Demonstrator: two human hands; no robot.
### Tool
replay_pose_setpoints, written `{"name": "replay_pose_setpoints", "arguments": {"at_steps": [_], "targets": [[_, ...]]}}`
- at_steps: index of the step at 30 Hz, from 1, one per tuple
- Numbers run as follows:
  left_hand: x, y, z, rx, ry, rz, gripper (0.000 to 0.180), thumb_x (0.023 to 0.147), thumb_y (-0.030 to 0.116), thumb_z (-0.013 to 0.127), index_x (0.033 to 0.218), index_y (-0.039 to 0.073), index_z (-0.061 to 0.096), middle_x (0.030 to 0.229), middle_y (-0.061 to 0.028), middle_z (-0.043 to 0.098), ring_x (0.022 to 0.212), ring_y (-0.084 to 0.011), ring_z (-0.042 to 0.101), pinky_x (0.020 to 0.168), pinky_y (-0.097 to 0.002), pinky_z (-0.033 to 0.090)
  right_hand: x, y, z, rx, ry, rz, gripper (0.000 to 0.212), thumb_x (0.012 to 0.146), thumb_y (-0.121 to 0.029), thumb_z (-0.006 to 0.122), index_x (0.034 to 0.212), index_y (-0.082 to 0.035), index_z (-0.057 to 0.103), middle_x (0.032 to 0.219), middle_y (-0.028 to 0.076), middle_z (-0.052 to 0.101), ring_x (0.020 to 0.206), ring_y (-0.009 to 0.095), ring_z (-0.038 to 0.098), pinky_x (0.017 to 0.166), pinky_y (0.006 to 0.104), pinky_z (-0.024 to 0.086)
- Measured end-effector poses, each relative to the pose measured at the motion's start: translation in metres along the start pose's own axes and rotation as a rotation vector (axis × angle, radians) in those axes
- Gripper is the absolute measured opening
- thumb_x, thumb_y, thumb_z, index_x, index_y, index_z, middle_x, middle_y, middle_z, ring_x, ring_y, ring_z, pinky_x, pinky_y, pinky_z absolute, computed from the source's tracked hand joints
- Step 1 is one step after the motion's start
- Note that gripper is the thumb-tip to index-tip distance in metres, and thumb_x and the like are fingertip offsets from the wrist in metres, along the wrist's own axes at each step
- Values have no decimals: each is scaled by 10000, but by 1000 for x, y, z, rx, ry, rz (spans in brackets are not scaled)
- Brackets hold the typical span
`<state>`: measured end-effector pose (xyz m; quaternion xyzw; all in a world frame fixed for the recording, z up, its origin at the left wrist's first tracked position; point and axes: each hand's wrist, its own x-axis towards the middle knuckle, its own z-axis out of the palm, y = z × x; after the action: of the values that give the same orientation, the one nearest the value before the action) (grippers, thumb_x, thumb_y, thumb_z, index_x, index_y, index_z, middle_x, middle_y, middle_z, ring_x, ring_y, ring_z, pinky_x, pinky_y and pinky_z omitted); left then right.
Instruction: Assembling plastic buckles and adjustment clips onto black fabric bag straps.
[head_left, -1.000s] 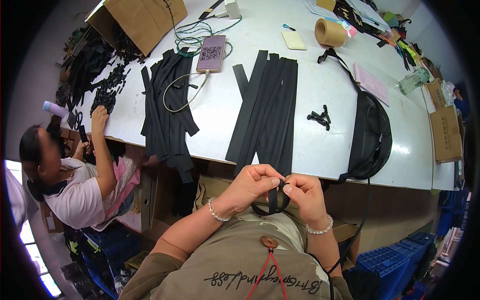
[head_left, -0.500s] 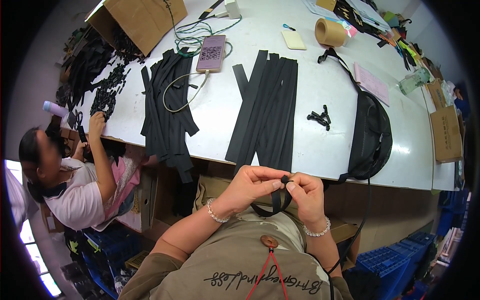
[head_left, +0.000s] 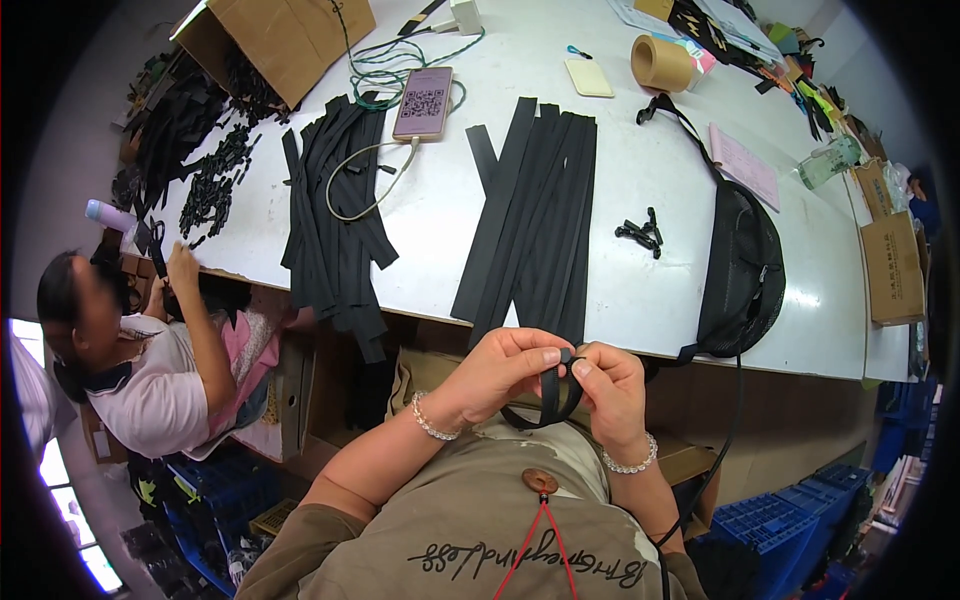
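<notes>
A black webbing strap hangs in a loop below my two hands, in front of my body. My left hand pinches one end between thumb and forefinger, at a small black fitting. Close against it, my right hand is closed on the strap's other side, thumb pressed to the fingers. The fingertips partly cover the fitting, so its exact shape is hard to see. Just beyond my hands, a bundle of flat black straps lies over the table's near edge. Several small black plastic pieces sit to its right.
A black waist bag lies at right on the white table. Leftward are a second strap bundle, a phone on a cable and a pile of black pieces. A co-worker sits at left. Blue crates stand lower right.
My hands stay nearly in place; the fitting has turned slightly between my fingertips. The co-worker's raised hand has moved away from the pile, down and left.
</notes>
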<state>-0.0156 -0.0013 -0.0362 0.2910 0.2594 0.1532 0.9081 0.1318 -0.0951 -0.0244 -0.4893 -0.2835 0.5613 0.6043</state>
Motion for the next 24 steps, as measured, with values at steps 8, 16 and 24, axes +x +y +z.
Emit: {"name": "replay_pose_setpoints", "arguments": {"at_steps": [8,16,24], "targets": [[0,-4,-2,58,9,-19,138,862,100,599,960,7,628,811,-15,603,713,-68,567,681,-214,495,1,3,0,-96,-10,-56,195,810,22,554,626,-19,503,607,-66,459,546,-3,347,468,184,264],[0,-1,0,184,8,-10,100,853,103,603,893,14,626,751,0,583,654,-33,507,577,-167,406,1,1,-1,-113,-45,-11,209,799,22,554,603,-25,499,574,-73,446,520,-5,331,450,189,246],[-2,4,2,236,33,18,102,862,105,599,883,12,634,733,2,589,632,-21,500,559,-153,401,-3,2,9,152,44,91,177,852,-61,546,678,-31,566,582,-65,483,483,-9,333,428,172,239]]}}
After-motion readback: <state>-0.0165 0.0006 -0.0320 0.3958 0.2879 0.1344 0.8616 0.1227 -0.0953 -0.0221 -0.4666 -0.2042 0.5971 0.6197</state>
